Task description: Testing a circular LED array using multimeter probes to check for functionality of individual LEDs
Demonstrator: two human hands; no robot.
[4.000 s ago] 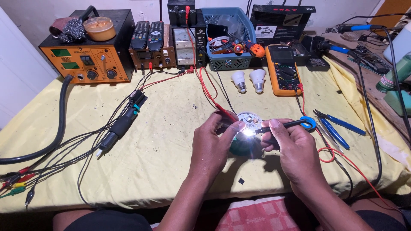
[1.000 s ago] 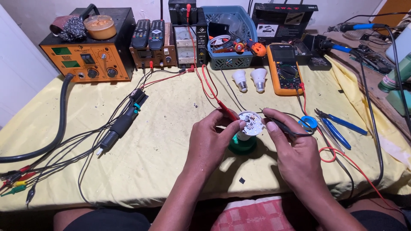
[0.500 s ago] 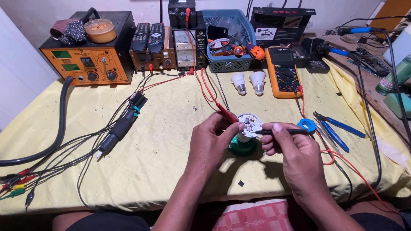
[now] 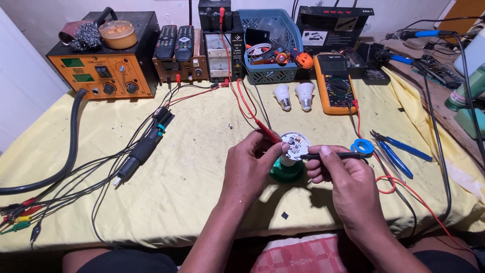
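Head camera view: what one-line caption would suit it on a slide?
Left hand and right hand press red probe and black probe onto a round LED board over a yellow-covered bench.

A black box (image 4: 331, 28) with a red and white printed lid stands at the back, right of the blue basket (image 4: 268, 76). An orange multimeter (image 4: 334, 83) lies before it, its grey screen at the top. The orange station (image 4: 103, 76) at back left carries two green displays. A pale analogue meter face (image 4: 218, 55) sits at centre back.
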